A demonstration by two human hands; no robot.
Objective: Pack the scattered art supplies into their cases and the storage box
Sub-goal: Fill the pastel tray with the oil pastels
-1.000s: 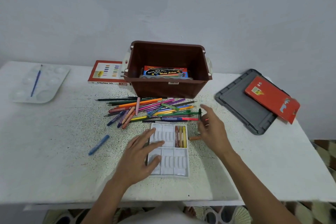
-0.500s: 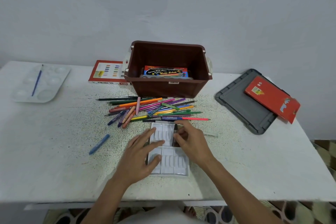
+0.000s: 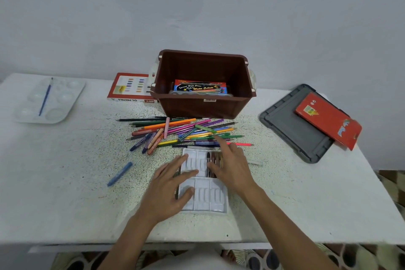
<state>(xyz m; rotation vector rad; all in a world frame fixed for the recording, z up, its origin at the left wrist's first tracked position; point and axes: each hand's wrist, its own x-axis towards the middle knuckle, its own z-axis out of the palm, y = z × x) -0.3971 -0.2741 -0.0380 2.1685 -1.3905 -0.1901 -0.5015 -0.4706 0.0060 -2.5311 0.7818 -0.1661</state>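
Note:
A white plastic pastel tray point(image 3: 203, 200) lies near the table's front edge. My left hand point(image 3: 173, 184) rests flat on its left side, fingers spread. My right hand point(image 3: 232, 165) lies over the tray's upper right compartment, fingers apart, touching the few pastels point(image 3: 213, 158) lying there. A heap of coloured pencils and pastels point(image 3: 182, 131) lies just behind the tray. A loose blue pastel point(image 3: 120, 173) lies to the left. The brown storage box point(image 3: 203, 107) stands open at the back with a watercolour box point(image 3: 200, 87) inside.
An oil pastels case point(image 3: 129, 89) lies left of the box. A white palette point(image 3: 63, 103) with a blue brush point(image 3: 45, 97) sits far left. At the right, a grey lid point(image 3: 291, 125) carries a red pencil case point(image 3: 328, 119). A white stick point(image 3: 255, 162) lies beside my right hand.
My right hand came from the pencil heap's right end with an orange-brown pastel to the tray's upper right compartment and now rests over the pastels with fingers spread. My left hand stayed put.

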